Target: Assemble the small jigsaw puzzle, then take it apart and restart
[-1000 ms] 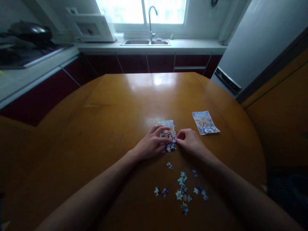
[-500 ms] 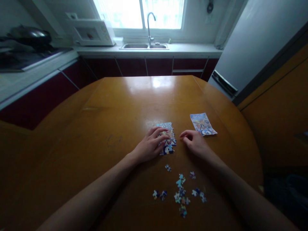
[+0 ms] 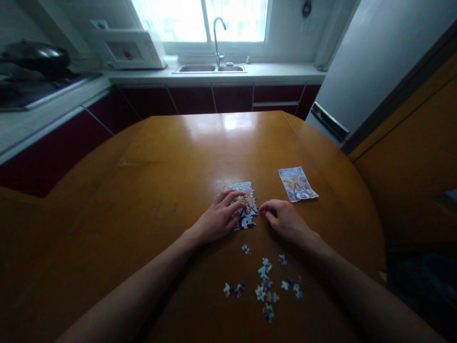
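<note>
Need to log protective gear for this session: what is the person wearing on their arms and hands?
Nothing visible: the left hand and right hand are bare, without gloves, rings or watch, and both forearms are uncovered to the picture's edge; no sleeves show.

Partly assembled jigsaw [image 3: 249, 206]: a small rectangle with a colourful cartoon print, lying flat near the middle of the wooden surface [image 3: 178, 157], its long side running away from the viewer; its left part is hidden and its right edge is jagged. Loose pieces [image 3: 266, 286]: mostly blue and white, scattered flat nearer the viewer. A single piece [image 3: 245, 248] lies between the two.
</note>
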